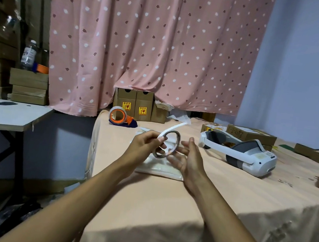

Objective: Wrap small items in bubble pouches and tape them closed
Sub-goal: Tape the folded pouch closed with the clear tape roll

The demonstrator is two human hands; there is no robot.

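My left hand grips a thin, nearly used-up tape roll above the middle of the table. A white strip of tape trails up and to the right from the roll. My right hand is held beside the roll with its fingers straight, the fingertips near or touching the ring. Under both hands lies a flat white bubble pouch on the peach tablecloth. What the pouch contains is hidden.
An orange tape dispenser sits at the back left of the table. A white headset lies to the right. Brown cartons stand against the curtain, flat boxes at the back right. A grey side table stands left.
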